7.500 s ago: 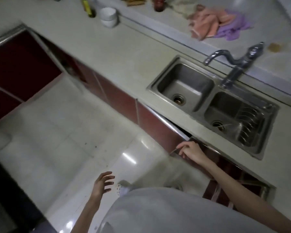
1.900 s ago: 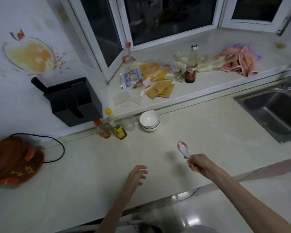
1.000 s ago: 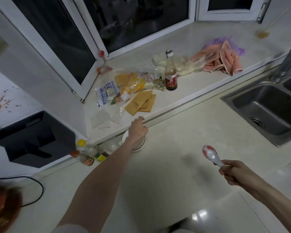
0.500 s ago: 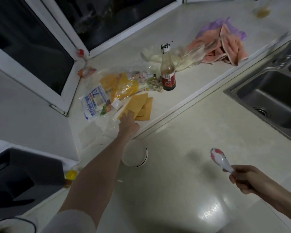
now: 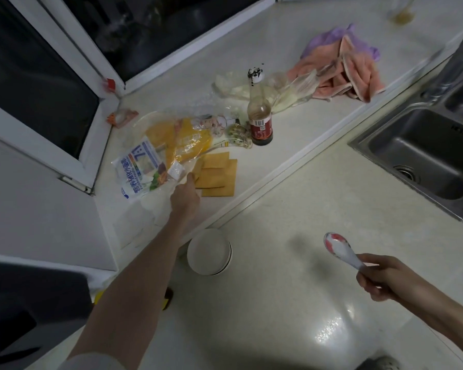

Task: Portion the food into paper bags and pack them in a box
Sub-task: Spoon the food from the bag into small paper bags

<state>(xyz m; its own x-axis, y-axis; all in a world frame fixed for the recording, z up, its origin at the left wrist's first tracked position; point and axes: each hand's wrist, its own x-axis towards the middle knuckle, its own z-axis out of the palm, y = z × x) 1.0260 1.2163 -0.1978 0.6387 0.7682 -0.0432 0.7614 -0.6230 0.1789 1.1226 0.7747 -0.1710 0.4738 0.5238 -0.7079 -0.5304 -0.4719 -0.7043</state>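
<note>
The left hand (image 5: pixel 185 194), fingers hidden so its state cannot be told, touches the paper bags (image 5: pixel 217 177) on the ledge ahead; the farther right hand (image 5: pixel 385 279) grips a spoon (image 5: pixel 340 249).

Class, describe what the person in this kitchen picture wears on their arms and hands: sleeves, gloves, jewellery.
Both forearms are bare. The left hand and right hand wear no gloves, and no rings, watch or bracelet show. A pale, light grey sleeve edge appears only high on the left arm, at the bottom of the picture. The right arm's sleeve is out of view.
</note>
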